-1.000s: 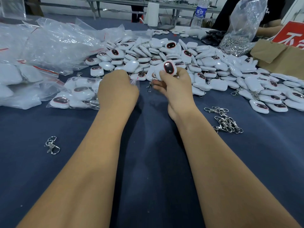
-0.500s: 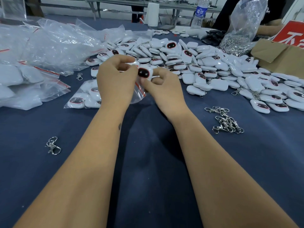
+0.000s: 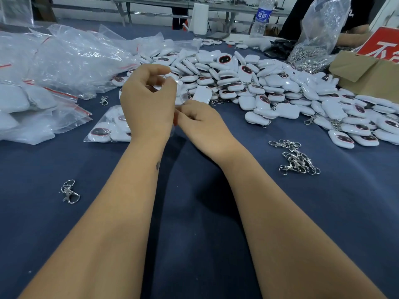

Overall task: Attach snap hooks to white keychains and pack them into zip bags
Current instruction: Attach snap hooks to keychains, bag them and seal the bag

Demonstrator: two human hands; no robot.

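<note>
A clear zip bag (image 3: 108, 129) with several white keychains inside lies on the blue table, its mouth raised between my hands. My left hand (image 3: 149, 100) is lifted over the bag, thumb and fingers curled and pinching the top edge of the mouth. Just to its right, my right hand (image 3: 200, 121) sits lower with curled fingers pinching the bag's near edge. A big pile of loose white keychains (image 3: 259, 83) with dark oval faces spreads behind and to the right. A heap of silver snap hooks (image 3: 299, 161) lies right of my right forearm.
Filled and empty zip bags (image 3: 43, 78) are heaped at the left. Single snap hooks lie at the front left (image 3: 69, 192) and near the bags (image 3: 104, 100). At the back right are a cardboard box (image 3: 367, 74), a clear sack of hooks (image 3: 317, 35), a water bottle (image 3: 262, 16) and another person's arm (image 3: 354, 34).
The keychain my right hand held up has left its fingers. Both hands drew together at the bag's mouth; the left rose, the right dropped to pinch the edge.
</note>
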